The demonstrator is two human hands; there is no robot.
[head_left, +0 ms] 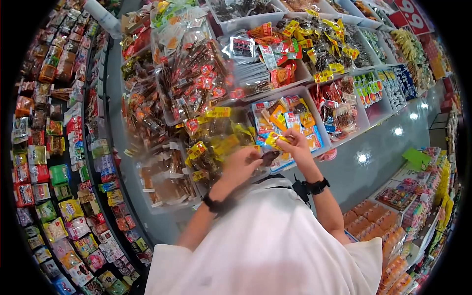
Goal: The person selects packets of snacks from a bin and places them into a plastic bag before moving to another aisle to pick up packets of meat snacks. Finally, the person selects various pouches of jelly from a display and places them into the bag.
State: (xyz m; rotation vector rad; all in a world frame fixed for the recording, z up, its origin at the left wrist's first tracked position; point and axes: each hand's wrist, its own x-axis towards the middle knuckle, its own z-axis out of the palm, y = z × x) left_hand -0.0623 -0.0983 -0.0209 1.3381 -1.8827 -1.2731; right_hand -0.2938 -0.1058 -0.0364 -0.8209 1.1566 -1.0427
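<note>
My right hand (295, 146) is closed, pinching a small snack packet (272, 141) with a yellow label. Just below the label shows a dark piece (269, 158), which may be the packet's contents. My left hand (241, 164) is blurred, its fingers curled in beside that dark piece; what they hold, if anything, I cannot make out. Under and beyond the left hand lies a bin of dark snacks with yellow labels (219, 142), partly blurred. Past my right hand stands a clear plastic bin (318, 108) of blue, white and orange packets (290, 118).
Further bins hold red-labelled brown snacks (201, 78) and yellow-labelled packets (334, 44). Shelves of bagged goods (59, 196) run along the left. A shiny grey floor (378, 142) lies to the right, with a display of orange packages (373, 221) beyond it.
</note>
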